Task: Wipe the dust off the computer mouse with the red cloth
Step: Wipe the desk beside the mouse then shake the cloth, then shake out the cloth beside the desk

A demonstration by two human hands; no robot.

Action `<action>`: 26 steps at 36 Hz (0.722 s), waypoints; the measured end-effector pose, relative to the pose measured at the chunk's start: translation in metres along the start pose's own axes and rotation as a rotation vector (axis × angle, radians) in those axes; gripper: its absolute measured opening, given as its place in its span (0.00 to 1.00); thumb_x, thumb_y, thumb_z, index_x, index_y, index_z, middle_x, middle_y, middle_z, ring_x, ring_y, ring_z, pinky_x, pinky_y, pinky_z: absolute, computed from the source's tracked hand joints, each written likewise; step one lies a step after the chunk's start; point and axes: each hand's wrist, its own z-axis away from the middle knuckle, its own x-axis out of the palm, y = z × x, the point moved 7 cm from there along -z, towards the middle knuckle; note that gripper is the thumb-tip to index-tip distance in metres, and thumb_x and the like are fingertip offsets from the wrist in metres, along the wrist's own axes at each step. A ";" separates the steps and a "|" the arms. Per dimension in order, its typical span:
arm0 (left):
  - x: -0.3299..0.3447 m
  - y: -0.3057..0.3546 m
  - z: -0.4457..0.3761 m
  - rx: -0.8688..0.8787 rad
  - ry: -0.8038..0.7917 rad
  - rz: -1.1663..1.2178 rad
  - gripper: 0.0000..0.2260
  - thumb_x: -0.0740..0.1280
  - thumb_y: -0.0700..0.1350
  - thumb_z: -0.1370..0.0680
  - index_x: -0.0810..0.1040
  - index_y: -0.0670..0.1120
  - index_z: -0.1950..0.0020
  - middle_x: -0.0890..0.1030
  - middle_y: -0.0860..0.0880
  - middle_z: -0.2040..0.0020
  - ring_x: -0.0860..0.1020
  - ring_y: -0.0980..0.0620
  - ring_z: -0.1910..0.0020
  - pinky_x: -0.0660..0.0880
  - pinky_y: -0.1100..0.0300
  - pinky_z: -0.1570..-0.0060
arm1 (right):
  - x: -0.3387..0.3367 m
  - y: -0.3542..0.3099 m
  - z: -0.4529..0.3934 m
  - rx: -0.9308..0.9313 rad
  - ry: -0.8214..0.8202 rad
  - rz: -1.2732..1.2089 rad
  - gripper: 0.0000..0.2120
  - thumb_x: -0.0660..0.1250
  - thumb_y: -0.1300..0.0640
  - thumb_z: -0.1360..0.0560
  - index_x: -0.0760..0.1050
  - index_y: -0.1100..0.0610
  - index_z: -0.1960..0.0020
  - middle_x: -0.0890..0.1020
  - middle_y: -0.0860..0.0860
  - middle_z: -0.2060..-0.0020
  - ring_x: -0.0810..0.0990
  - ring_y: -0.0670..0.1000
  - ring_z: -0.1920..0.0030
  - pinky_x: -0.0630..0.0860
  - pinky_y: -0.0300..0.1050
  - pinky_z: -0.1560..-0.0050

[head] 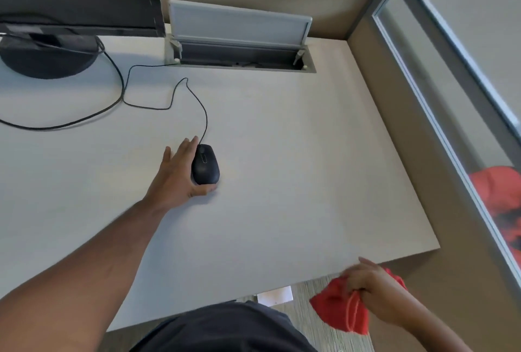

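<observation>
Nearest to me, off the front right corner of the tabletop (310, 182) and below its level, my right hand (372, 289) holds the red cloth (338, 309). The fingers (356, 281) are clamped on the bunched fabric, and loose folds hang down from the grip. I judge the cloth soft, light and limp: it will drape over whatever it meets and needs to be gathered into a pad under the fingertips before wiping.

Farther in, my left forearm crosses the front left part of the tabletop toward the middle. The left hand (174, 174) rests against the left flank of the computer mouse (205, 165). Its fingers (186, 148) are spread and extended along that side, with the thumb curled at the near end of the mouse; they are apart, cupping it, not closed over the top.

The mouse lies flat near the centre of the tabletop, nose pointing to the far edge. I judge it light, rigid and smooth, so it will slide under wiping pressure; hold it by the two flanks and leave the top shell and wheel exposed. No wiping has begun.

Beyond it, the mouse cable (197, 98) loops toward the open cable hatch (239, 41) at the far edge. The monitor base (48, 55) stands at the far left corner.
</observation>
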 end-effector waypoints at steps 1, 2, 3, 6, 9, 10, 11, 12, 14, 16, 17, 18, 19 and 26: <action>0.001 -0.001 -0.001 -0.001 -0.007 -0.005 0.56 0.78 0.67 0.36 0.53 0.51 0.17 0.65 0.50 0.24 0.61 0.37 0.28 0.55 0.38 0.22 | -0.010 -0.005 -0.003 0.034 0.012 -0.031 0.26 0.66 0.73 0.32 0.87 0.42 0.56 0.84 0.35 0.48 0.72 0.30 0.37 0.54 0.36 0.24; 0.001 -0.002 -0.002 -0.006 -0.014 -0.009 0.56 0.78 0.68 0.36 0.53 0.51 0.17 0.65 0.51 0.24 0.61 0.36 0.29 0.56 0.38 0.22 | -0.019 -0.005 -0.006 0.088 -0.003 -0.121 0.26 0.65 0.73 0.29 0.87 0.42 0.54 0.83 0.37 0.43 0.70 0.31 0.33 0.51 0.39 0.23; 0.001 -0.003 -0.003 -0.012 -0.022 -0.013 0.56 0.78 0.68 0.36 0.52 0.52 0.17 0.65 0.53 0.25 0.62 0.35 0.30 0.58 0.37 0.24 | -0.029 -0.006 -0.009 0.119 0.011 -0.257 0.26 0.64 0.72 0.26 0.87 0.41 0.53 0.82 0.39 0.39 0.69 0.34 0.31 0.53 0.41 0.23; 0.000 -0.006 -0.003 -0.013 -0.030 -0.022 0.56 0.79 0.68 0.36 0.52 0.54 0.17 0.64 0.55 0.27 0.63 0.34 0.33 0.64 0.36 0.28 | -0.055 -0.021 -0.018 0.188 0.058 -0.550 0.26 0.63 0.70 0.22 0.86 0.40 0.46 0.80 0.39 0.36 0.76 0.38 0.36 0.71 0.41 0.32; 0.000 -0.007 -0.003 -0.014 -0.049 -0.018 0.57 0.80 0.67 0.35 0.51 0.54 0.17 0.63 0.53 0.23 0.60 0.36 0.25 0.55 0.38 0.22 | -0.079 -0.044 -0.038 0.161 0.150 -0.614 0.23 0.63 0.68 0.21 0.84 0.42 0.42 0.85 0.43 0.43 0.83 0.44 0.47 0.79 0.42 0.45; 0.000 -0.008 -0.003 -0.027 -0.056 -0.008 0.57 0.80 0.67 0.35 0.50 0.55 0.17 0.61 0.52 0.20 0.57 0.36 0.21 0.52 0.40 0.20 | -0.088 -0.050 -0.048 0.150 0.183 -0.666 0.21 0.62 0.68 0.21 0.85 0.46 0.44 0.86 0.48 0.46 0.84 0.46 0.52 0.79 0.41 0.52; -0.001 -0.009 -0.002 -0.054 -0.061 0.009 0.58 0.80 0.68 0.35 0.48 0.57 0.16 0.58 0.52 0.18 0.53 0.37 0.19 0.50 0.41 0.19 | -0.097 -0.057 -0.059 0.137 0.218 -0.735 0.19 0.61 0.68 0.22 0.86 0.49 0.46 0.87 0.53 0.50 0.85 0.49 0.56 0.79 0.41 0.57; -0.002 -0.010 -0.001 -0.085 -0.068 0.030 0.58 0.80 0.68 0.36 0.47 0.59 0.16 0.56 0.53 0.17 0.49 0.37 0.17 0.50 0.41 0.19 | -0.107 -0.063 -0.070 0.126 0.261 -0.803 0.17 0.61 0.67 0.23 0.85 0.52 0.48 0.87 0.57 0.54 0.85 0.52 0.59 0.79 0.42 0.60; -0.004 -0.009 0.002 -0.117 -0.078 0.062 0.59 0.80 0.68 0.36 0.46 0.60 0.16 0.52 0.55 0.15 0.45 0.38 0.17 0.50 0.42 0.20 | -0.127 -0.070 -0.094 0.117 0.361 -0.954 0.13 0.62 0.63 0.25 0.85 0.54 0.49 0.86 0.59 0.57 0.85 0.55 0.60 0.80 0.45 0.62; -0.005 -0.005 0.002 -0.117 -0.077 0.060 0.60 0.81 0.66 0.36 0.46 0.59 0.16 0.52 0.55 0.15 0.45 0.39 0.17 0.51 0.42 0.20 | -0.144 -0.073 -0.123 0.125 0.439 -1.075 0.13 0.63 0.63 0.24 0.85 0.56 0.48 0.86 0.61 0.55 0.85 0.57 0.59 0.81 0.49 0.62; -0.007 -0.003 0.003 -0.120 -0.077 0.058 0.60 0.82 0.65 0.36 0.46 0.58 0.15 0.52 0.55 0.15 0.45 0.39 0.17 0.51 0.43 0.20 | -0.151 -0.075 -0.139 0.128 0.462 -1.122 0.13 0.63 0.64 0.24 0.84 0.56 0.48 0.86 0.61 0.54 0.85 0.58 0.58 0.81 0.50 0.61; -0.008 -0.001 0.002 -0.120 -0.075 0.057 0.61 0.82 0.64 0.36 0.47 0.57 0.15 0.52 0.54 0.15 0.46 0.39 0.17 0.51 0.44 0.20 | -0.159 -0.077 -0.155 0.136 0.483 -1.156 0.12 0.63 0.65 0.23 0.84 0.57 0.48 0.86 0.62 0.54 0.85 0.59 0.58 0.82 0.51 0.60; -0.009 0.001 0.002 -0.115 -0.070 0.054 0.61 0.83 0.63 0.36 0.47 0.56 0.15 0.52 0.54 0.15 0.47 0.39 0.17 0.50 0.45 0.20 | -0.168 -0.080 -0.170 0.149 0.504 -1.179 0.12 0.63 0.65 0.24 0.84 0.58 0.48 0.86 0.62 0.54 0.85 0.60 0.58 0.82 0.52 0.59; -0.010 -0.007 -0.003 -0.116 -0.096 0.055 0.61 0.82 0.66 0.38 0.47 0.58 0.15 0.52 0.55 0.15 0.47 0.37 0.17 0.53 0.43 0.21 | -0.221 -0.093 -0.265 0.236 0.639 -1.085 0.12 0.61 0.62 0.24 0.80 0.57 0.44 0.86 0.59 0.51 0.86 0.61 0.53 0.85 0.55 0.60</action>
